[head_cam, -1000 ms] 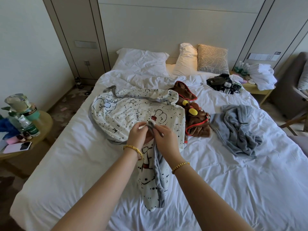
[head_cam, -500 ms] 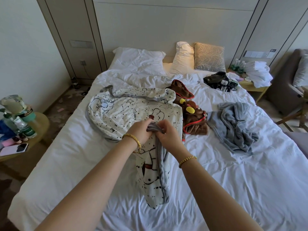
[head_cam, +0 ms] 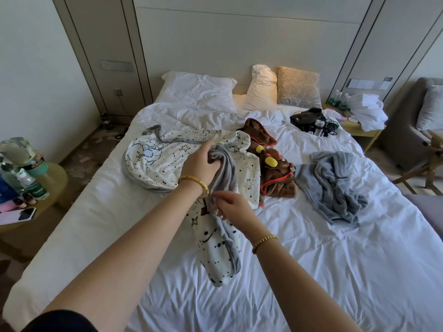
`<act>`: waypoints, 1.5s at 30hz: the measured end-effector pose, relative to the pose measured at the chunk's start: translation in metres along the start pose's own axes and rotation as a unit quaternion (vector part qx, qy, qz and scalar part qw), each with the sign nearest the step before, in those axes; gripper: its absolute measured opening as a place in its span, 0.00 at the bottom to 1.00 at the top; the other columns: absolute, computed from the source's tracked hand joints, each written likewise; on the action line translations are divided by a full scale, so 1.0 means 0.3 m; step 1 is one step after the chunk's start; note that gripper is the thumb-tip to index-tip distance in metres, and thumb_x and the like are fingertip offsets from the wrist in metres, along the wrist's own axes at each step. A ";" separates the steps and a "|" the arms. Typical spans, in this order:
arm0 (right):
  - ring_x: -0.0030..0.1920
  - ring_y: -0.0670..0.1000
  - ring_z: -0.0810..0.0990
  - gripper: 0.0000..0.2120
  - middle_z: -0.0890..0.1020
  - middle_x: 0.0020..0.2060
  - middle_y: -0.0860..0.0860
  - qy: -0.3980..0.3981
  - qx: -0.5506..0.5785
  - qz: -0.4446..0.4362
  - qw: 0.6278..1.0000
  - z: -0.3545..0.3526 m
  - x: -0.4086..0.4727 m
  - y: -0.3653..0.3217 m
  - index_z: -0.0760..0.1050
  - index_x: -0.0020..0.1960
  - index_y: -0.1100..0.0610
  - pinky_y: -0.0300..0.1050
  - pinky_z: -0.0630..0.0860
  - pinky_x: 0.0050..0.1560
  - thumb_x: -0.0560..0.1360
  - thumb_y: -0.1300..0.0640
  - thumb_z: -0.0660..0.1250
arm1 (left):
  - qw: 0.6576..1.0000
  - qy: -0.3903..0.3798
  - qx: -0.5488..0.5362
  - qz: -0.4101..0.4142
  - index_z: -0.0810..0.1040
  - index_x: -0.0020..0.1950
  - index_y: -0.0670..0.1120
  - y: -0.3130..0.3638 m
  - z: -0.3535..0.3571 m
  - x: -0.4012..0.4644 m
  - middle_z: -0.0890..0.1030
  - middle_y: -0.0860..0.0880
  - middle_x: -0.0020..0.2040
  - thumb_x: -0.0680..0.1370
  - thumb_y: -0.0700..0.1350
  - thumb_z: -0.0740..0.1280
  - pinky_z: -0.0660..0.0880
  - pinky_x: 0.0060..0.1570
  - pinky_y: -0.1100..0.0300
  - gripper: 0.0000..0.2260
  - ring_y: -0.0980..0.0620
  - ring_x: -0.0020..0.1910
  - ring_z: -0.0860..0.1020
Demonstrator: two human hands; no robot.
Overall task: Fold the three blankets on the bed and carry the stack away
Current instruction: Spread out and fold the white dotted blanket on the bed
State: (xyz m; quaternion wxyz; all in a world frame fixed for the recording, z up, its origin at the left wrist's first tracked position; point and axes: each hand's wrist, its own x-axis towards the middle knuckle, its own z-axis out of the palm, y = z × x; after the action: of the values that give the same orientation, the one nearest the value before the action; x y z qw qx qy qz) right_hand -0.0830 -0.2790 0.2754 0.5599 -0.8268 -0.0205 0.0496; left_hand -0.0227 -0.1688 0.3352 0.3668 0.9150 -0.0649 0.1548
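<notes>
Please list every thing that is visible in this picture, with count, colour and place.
spotted blanket: 1, white with grey edge, bed centre, held
brown blanket: 1, brown with red trim, right of the spotted one
grey blanket: 1, grey, crumpled, bed right
bed: 1, white sheets
pillows: 3, two white, one beige, at headboard
black devices: pile, far right of bed
phone: 1, round side table, left
bottles: several, same table
left hand: grips the blanket's grey edge
right hand: pinches the same edge lower
</notes>
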 end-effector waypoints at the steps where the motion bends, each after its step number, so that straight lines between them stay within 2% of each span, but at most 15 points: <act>1: 0.34 0.47 0.75 0.16 0.78 0.36 0.47 0.034 -0.024 -0.007 0.999 -0.004 0.002 -0.004 0.77 0.57 0.56 0.39 0.75 0.39 0.76 0.65 0.55 | 1.000 0.015 -0.011 -0.003 0.74 0.58 0.48 0.002 -0.007 0.006 0.81 0.47 0.46 0.75 0.42 0.64 0.66 0.33 0.62 0.12 0.51 0.37 0.73; 4: 0.46 0.51 0.78 0.13 0.78 0.49 0.51 0.138 -0.072 -0.021 0.988 -0.021 0.013 0.002 0.73 0.60 0.56 0.47 0.76 0.49 0.77 0.62 0.57 | 0.998 0.051 -0.036 -0.008 0.74 0.54 0.47 0.004 -0.024 0.009 0.77 0.51 0.41 0.74 0.42 0.65 0.66 0.35 0.61 0.09 0.50 0.37 0.73; 7: 0.49 0.54 0.79 0.14 0.77 0.54 0.52 0.138 -0.068 0.009 0.988 -0.030 0.029 0.009 0.68 0.64 0.55 0.51 0.77 0.49 0.79 0.58 0.57 | 0.995 0.075 -0.061 -0.010 0.74 0.54 0.46 0.012 -0.036 0.003 0.75 0.52 0.40 0.74 0.42 0.65 0.66 0.35 0.61 0.09 0.50 0.37 0.73; 13: 0.51 0.52 0.73 0.09 0.74 0.43 0.48 0.219 -0.066 0.008 0.973 -0.042 0.076 -0.010 0.74 0.47 0.57 0.42 0.66 0.49 0.79 0.53 0.58 | 0.990 0.080 -0.113 0.023 0.73 0.57 0.45 0.034 -0.068 -0.005 0.76 0.52 0.45 0.75 0.41 0.65 0.72 0.40 0.60 0.11 0.52 0.42 0.76; 16: 0.47 0.52 0.70 0.19 0.69 0.34 0.47 0.219 -0.044 -0.041 0.974 -0.051 0.094 -0.038 0.68 0.29 0.54 0.43 0.64 0.48 0.79 0.53 0.59 | 0.991 0.081 -0.103 0.023 0.73 0.58 0.47 0.027 -0.082 0.000 0.75 0.54 0.45 0.75 0.41 0.65 0.70 0.41 0.62 0.11 0.54 0.42 0.75; 18: 0.38 0.47 0.70 0.24 0.70 0.31 0.49 0.191 -0.031 -0.048 0.980 -0.044 0.088 -0.045 0.62 0.25 0.52 0.39 0.66 0.41 0.79 0.50 0.58 | 0.990 0.091 -0.104 -0.005 0.73 0.58 0.47 0.015 -0.088 0.005 0.75 0.54 0.46 0.75 0.42 0.65 0.71 0.42 0.61 0.12 0.53 0.43 0.75; 21: 0.24 0.44 0.61 0.24 0.62 0.22 0.45 0.105 0.083 0.003 0.991 -0.016 0.074 -0.037 0.59 0.27 0.53 0.34 0.60 0.28 0.79 0.44 0.55 | 0.990 0.091 -0.105 -0.036 0.73 0.58 0.48 0.005 -0.082 0.001 0.76 0.54 0.46 0.76 0.42 0.64 0.71 0.42 0.60 0.11 0.52 0.43 0.76; 25: 0.31 0.51 0.70 0.14 0.70 0.29 0.51 0.086 0.091 0.056 0.991 0.015 0.080 -0.027 0.65 0.40 0.58 0.46 0.71 0.33 0.78 0.50 0.59 | 0.991 0.081 -0.100 -0.023 0.74 0.56 0.48 0.019 -0.059 -0.017 0.77 0.54 0.44 0.75 0.42 0.64 0.71 0.40 0.60 0.10 0.50 0.42 0.77; 29: 0.31 0.46 0.69 0.13 0.69 0.32 0.48 0.203 0.042 0.071 0.976 0.010 0.090 -0.014 0.61 0.45 0.58 0.42 0.65 0.32 0.76 0.51 0.61 | 0.991 0.086 -0.103 -0.010 0.74 0.55 0.48 0.035 -0.052 -0.025 0.78 0.53 0.45 0.75 0.42 0.65 0.72 0.40 0.60 0.10 0.49 0.42 0.78; 31: 0.36 0.48 0.67 0.12 0.67 0.38 0.48 0.265 0.005 0.067 0.962 -0.001 0.108 -0.003 0.61 0.47 0.58 0.44 0.67 0.40 0.74 0.53 0.62 | 0.989 0.091 -0.115 -0.002 0.75 0.55 0.49 0.046 -0.052 -0.032 0.77 0.55 0.44 0.74 0.42 0.65 0.73 0.41 0.59 0.10 0.51 0.42 0.77; 34: 0.47 0.52 0.67 0.10 0.67 0.46 0.51 0.217 -0.035 0.138 0.966 -0.019 0.158 0.036 0.66 0.50 0.59 0.49 0.68 0.49 0.73 0.55 0.61 | 0.983 0.109 -0.145 -0.013 0.74 0.55 0.48 0.075 -0.043 -0.033 0.76 0.57 0.42 0.75 0.41 0.65 0.71 0.37 0.67 0.10 0.56 0.39 0.75; 36: 0.45 0.54 0.71 0.06 0.72 0.41 0.54 0.148 -0.054 0.191 0.969 -0.027 0.170 0.073 0.69 0.49 0.60 0.49 0.71 0.46 0.75 0.59 0.57 | 0.975 0.141 -0.172 -0.019 0.74 0.53 0.49 0.094 -0.043 -0.025 0.74 0.60 0.39 0.74 0.41 0.64 0.68 0.33 0.74 0.08 0.62 0.36 0.73; 39: 0.45 0.56 0.74 0.10 0.77 0.43 0.57 0.162 -0.043 0.234 0.957 -0.040 0.144 0.163 0.73 0.52 0.61 0.48 0.72 0.48 0.74 0.64 0.55 | 0.952 0.202 -0.226 -0.040 0.73 0.52 0.49 0.089 -0.078 0.007 0.73 0.63 0.37 0.74 0.39 0.63 0.68 0.33 0.79 0.08 0.68 0.35 0.73; 42: 0.50 0.60 0.77 0.14 0.79 0.50 0.61 0.195 -0.030 0.259 0.946 -0.058 0.100 0.250 0.74 0.55 0.62 0.48 0.72 0.50 0.73 0.65 0.56 | 0.937 0.254 -0.228 -0.069 0.73 0.54 0.46 0.033 -0.122 0.036 0.74 0.60 0.40 0.75 0.38 0.62 0.67 0.33 0.79 0.09 0.65 0.36 0.73; 45: 0.50 0.62 0.77 0.11 0.79 0.48 0.62 0.202 -0.065 0.281 0.936 -0.104 0.056 0.330 0.75 0.52 0.63 0.48 0.72 0.47 0.73 0.65 0.56 | 0.923 0.294 -0.214 -0.123 0.73 0.54 0.45 -0.052 -0.141 0.050 0.74 0.57 0.42 0.75 0.40 0.60 0.68 0.37 0.71 0.09 0.57 0.39 0.74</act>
State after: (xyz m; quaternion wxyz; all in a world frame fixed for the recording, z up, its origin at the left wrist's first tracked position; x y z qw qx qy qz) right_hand -0.0651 -0.3432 0.1942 0.4602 -0.8260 0.3236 0.0354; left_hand -0.0150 -0.1282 0.3588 0.5729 0.7287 0.1278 0.3528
